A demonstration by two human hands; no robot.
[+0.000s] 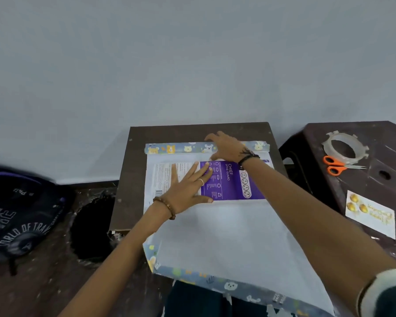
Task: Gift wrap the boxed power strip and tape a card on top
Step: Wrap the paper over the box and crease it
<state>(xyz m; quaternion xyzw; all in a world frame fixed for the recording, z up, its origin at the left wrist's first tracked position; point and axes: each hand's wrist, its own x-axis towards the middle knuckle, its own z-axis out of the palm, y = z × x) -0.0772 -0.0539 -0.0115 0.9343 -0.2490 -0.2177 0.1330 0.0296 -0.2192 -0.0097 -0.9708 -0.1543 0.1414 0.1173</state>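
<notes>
Box (232, 181) under left hand (189, 188) (flat, fingers spread).

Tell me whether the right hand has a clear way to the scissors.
Probably yes: the right hand rests on the paper's far fold, and the scissors lie uncovered on the stool to its right, nothing between.

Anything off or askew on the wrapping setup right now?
Mostly tidy. The wrapping paper overhangs the small table toward the person, its near edge unsupported and curled up. The box sits square on it, left hand flat on top. Scissors, tape and card lie on the stool.
</notes>
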